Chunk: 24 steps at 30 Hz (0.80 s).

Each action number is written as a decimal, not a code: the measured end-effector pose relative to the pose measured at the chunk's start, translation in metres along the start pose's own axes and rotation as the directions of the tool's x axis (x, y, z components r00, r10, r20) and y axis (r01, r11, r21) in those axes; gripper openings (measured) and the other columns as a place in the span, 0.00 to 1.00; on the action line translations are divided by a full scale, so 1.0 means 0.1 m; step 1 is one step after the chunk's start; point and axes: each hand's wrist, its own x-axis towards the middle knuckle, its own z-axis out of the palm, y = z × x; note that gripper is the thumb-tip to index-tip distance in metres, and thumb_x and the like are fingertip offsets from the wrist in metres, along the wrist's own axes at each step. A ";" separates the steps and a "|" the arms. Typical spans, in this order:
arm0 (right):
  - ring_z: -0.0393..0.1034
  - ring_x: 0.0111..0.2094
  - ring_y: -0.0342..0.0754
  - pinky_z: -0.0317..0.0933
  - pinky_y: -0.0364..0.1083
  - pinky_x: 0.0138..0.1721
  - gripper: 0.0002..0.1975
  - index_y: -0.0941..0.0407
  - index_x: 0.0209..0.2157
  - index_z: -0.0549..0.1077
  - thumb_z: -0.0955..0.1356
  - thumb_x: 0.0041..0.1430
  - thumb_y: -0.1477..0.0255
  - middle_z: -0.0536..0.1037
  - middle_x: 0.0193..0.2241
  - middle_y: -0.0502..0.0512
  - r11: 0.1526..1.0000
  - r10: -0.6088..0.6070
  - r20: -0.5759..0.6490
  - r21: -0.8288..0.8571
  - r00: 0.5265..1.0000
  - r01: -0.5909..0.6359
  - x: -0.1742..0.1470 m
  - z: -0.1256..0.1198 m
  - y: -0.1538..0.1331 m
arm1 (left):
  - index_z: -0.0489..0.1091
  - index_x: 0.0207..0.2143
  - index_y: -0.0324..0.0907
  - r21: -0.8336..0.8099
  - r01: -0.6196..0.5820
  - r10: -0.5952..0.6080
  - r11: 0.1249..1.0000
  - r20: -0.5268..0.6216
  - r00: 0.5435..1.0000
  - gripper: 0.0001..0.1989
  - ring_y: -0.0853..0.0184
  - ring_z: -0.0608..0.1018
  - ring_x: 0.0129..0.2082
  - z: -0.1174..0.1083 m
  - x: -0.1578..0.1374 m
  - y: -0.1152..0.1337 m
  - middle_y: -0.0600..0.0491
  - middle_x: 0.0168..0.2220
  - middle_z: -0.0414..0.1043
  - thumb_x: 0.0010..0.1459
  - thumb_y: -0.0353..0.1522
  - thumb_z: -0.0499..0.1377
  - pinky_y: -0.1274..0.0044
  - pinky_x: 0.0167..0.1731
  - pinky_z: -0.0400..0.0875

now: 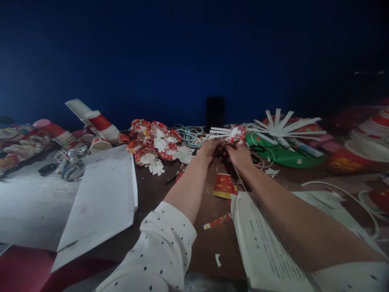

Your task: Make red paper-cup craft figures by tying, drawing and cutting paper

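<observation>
My left hand point(212, 148) and my right hand point(240, 156) meet over the far middle of the table, with fingers pinched close together. Between and just beyond the fingertips shows a red-and-white paper-cup craft point(237, 133), which both hands grip. A thin pale strand point(239, 177) runs down from beneath my right hand. The exact grip of the fingertips is dark and partly hidden. Nearer to me lies a cut piece of red paper cup point(224, 185) with gold print. To the left rests a pile of similar red-and-white paper crafts point(159, 140) with fringed white cutouts.
White paper strips point(279, 129) fan out over a green sheet point(288, 156) at right. Paper cups point(105, 126) and tape point(73, 170) stand left, beside black scissors point(48, 169). A white board point(100, 194), printed papers point(261, 239) and a large red cup point(349, 158) flank my arms.
</observation>
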 end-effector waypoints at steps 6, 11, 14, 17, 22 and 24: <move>0.61 0.16 0.44 0.53 0.43 0.16 0.02 0.54 0.22 0.71 0.68 0.44 0.71 0.71 0.16 0.49 0.949 0.097 0.021 0.300 0.995 -0.099 -0.03 0.05 -0.06 | 0.68 0.23 0.36 -0.038 -0.015 0.016 0.999 0.021 1.000 0.05 0.77 0.66 0.17 0.01 -0.01 0.02 0.56 0.19 0.66 0.51 0.24 0.60 0.83 0.19 0.58; 0.59 0.14 0.40 0.49 0.40 0.13 0.04 0.56 0.23 0.70 0.70 0.42 0.73 0.70 0.15 0.47 0.888 0.164 0.086 0.420 0.983 -0.185 -0.05 0.04 -0.10 | 0.70 0.26 0.35 -0.065 -0.022 0.025 0.998 0.055 0.998 0.03 0.76 0.67 0.19 0.02 -0.03 0.02 0.54 0.22 0.69 0.52 0.24 0.59 0.83 0.19 0.59; 0.62 0.16 0.38 0.51 0.37 0.13 0.05 0.57 0.25 0.71 0.70 0.43 0.75 0.72 0.18 0.47 0.840 0.174 0.120 0.500 0.977 -0.211 -0.06 0.04 -0.11 | 0.70 0.25 0.35 -0.072 -0.014 0.018 0.997 0.056 0.998 0.04 0.76 0.68 0.20 0.02 -0.04 0.03 0.54 0.22 0.69 0.52 0.24 0.59 0.83 0.21 0.60; 0.62 0.16 0.38 0.51 0.37 0.13 0.06 0.58 0.26 0.71 0.71 0.43 0.75 0.72 0.18 0.47 0.783 0.210 0.151 0.566 0.966 -0.258 -0.06 0.06 -0.10 | 0.70 0.25 0.35 -0.086 0.006 -0.002 0.996 0.049 0.999 0.04 0.76 0.68 0.20 0.02 -0.04 0.03 0.54 0.22 0.69 0.52 0.25 0.60 0.83 0.22 0.61; 0.58 0.14 0.37 0.46 0.37 0.11 0.05 0.57 0.24 0.70 0.71 0.43 0.75 0.71 0.15 0.46 0.786 0.219 0.146 0.560 0.965 -0.263 -0.05 0.07 -0.10 | 0.71 0.27 0.35 -0.115 0.011 -0.005 0.993 0.047 0.999 0.02 0.76 0.70 0.20 0.01 -0.01 0.02 0.54 0.22 0.70 0.50 0.25 0.63 0.83 0.21 0.61; 0.60 0.16 0.37 0.46 0.36 0.12 0.05 0.57 0.23 0.70 0.70 0.43 0.77 0.70 0.16 0.46 0.805 0.183 0.122 0.550 0.975 -0.220 -0.05 0.06 -0.13 | 0.72 0.28 0.34 -0.142 0.008 0.001 0.990 0.066 0.998 0.02 0.77 0.70 0.20 0.00 -0.01 0.02 0.55 0.22 0.70 0.49 0.23 0.63 0.84 0.21 0.62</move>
